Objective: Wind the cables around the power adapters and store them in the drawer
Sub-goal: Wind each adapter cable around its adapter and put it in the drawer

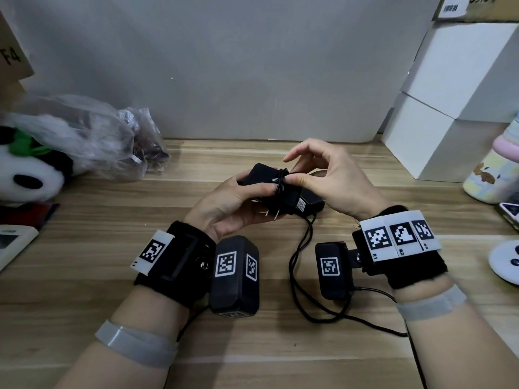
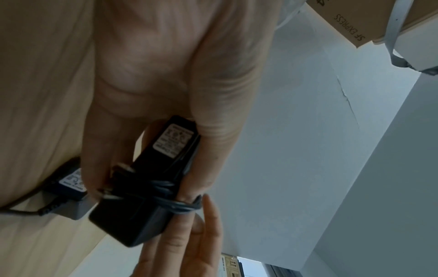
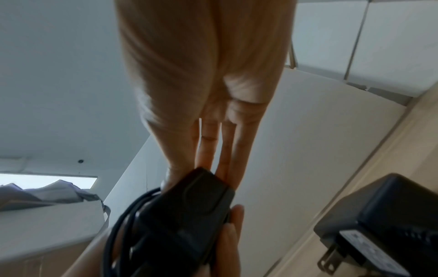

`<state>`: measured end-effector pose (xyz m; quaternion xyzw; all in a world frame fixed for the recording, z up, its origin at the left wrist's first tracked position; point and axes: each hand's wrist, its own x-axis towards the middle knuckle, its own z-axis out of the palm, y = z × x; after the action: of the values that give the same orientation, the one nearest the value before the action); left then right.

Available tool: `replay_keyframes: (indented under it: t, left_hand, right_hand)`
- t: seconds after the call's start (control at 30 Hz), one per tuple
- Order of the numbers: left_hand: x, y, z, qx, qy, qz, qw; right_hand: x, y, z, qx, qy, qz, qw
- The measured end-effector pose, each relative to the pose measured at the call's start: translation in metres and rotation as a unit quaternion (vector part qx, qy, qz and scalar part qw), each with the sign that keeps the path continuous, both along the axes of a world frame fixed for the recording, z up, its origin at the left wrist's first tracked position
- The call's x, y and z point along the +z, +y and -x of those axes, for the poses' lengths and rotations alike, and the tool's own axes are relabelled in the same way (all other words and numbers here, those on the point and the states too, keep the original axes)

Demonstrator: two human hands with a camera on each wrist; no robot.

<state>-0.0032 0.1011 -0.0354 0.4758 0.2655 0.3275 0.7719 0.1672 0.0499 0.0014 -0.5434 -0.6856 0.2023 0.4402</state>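
wooden desk [image 1: 84, 290]; grey wall [image 1: 224, 66]; white boxes [image 1: 449, 94]

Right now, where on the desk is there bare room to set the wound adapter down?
Bare wood lies between the plastic bag and the left hand, and along the back edge by the wall. It is crowded right of centre: a second adapter on the desk with its loose cable, then white boxes.

Wound adapter [image 1: 276, 184] between both hands above the table [image 1: 252, 346]; second adapter [image 1: 307, 204] seemingly just beneath.
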Motion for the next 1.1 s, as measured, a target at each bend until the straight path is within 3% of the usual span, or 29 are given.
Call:
replay_keyframes:
  t: [0.3, 0.43, 0.6, 0.93, 1.1]
  left_hand:
    - [0.001, 0.001, -0.002, 0.019, 0.051, -0.033, 0.998]
    - [-0.003, 0.003, -0.003, 0.055, 0.054, -0.021, 0.997]
    - [-0.002, 0.003, -0.006, 0.062, 0.046, -0.020, 0.997]
    - [0.000, 0.001, -0.006, 0.056, 0.042, -0.010, 0.997]
    - [-0.002, 0.002, -0.009, 0.090, 0.060, -0.012, 0.994]
  right_hand:
    - [0.003, -0.001, 0.002, 0.007, -0.088, 0.004, 0.996]
    - [0.000, 0.000, -0.002, 0.016, -0.047, 0.054, 0.997]
    - [-0.002, 0.001, -0.006, -0.020, 0.039, 0.030, 0.999]
    - [0.004, -0.002, 0.004, -0.054, -0.006, -0.028, 0.998]
    - [0.002, -0.002, 0.003, -0.031, -0.038, -0.008, 0.999]
